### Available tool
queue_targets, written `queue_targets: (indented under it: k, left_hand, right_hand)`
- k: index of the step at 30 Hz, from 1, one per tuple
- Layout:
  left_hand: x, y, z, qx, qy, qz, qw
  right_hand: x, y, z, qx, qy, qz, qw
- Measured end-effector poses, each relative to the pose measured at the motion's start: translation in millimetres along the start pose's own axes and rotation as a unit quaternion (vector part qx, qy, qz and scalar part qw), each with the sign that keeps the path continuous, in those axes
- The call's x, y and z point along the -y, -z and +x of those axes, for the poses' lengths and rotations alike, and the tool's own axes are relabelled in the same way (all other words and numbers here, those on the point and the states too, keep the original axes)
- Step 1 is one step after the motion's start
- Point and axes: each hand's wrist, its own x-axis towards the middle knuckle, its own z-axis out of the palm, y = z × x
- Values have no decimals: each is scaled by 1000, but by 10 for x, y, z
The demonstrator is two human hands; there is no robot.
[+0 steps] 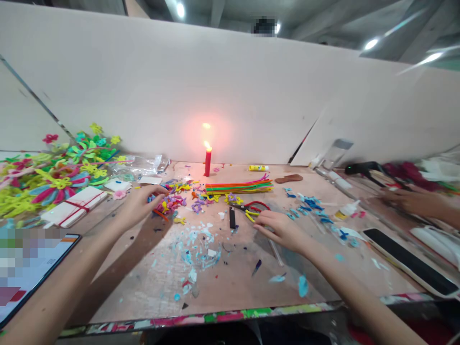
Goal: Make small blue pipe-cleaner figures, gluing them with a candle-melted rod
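Small coloured pieces [176, 203] are lying in a loose heap left of the table's middle, and the left hand [151, 197] is resting at the heap's left side, its fingers half bent; whether they are pinching 1 of the pieces, I cannot tell. Pliers-like cutters [246, 207] are lying to the right, with 1 red and 1 yellow handle. The right hand [278, 226] is lying palm down by the handle ends, partly spread with the fingers slightly bent; whether it is gripping them, I cannot tell.

Just left of the cutters, a black bar [232, 218] is lying near pale scraps [201, 247]. Behind, a bundle of fuzzy sticks [239, 188] is lying crosswise, and a red candle [207, 164] is standing upright and burning. A yellow glue stick [258, 168] is lying to the candle's right.

Farther left, a banded white box [77, 206] is lying between a phone [36, 275] and a mound of fuzzy flowers [68, 172]. Blue pieces [311, 203] are lying right of the cutters, and another person's hand [409, 201] is showing, blurred, at the far right.
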Motion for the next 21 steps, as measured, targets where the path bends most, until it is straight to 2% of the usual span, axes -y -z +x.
queue_targets:
  k: [3,7,10,15,18,21]
  left_hand:
    - [221,121,110,30,35,1,999]
    - [354,111,249,61,41,31,997]
    - [275,-29,285,92,6,55,994]
    - [-23,-456,122,159,-63,70,983]
    - [-74,-619,7,153,-75,88,981]
    - [48,-604,-24,114,-58,99,987]
  right_hand:
    - [-51,-99,-11,16,-12,11,1000]
    - [-75,-171,-12,33,-42,31,998]
    - [-54,-206,4,55,-59,45,996]
    - [25,-268,67,91,-71,84,990]
    - [76,-296,122,101,-59,87,989]
    - [109,-299,174,103,-51,84,990]
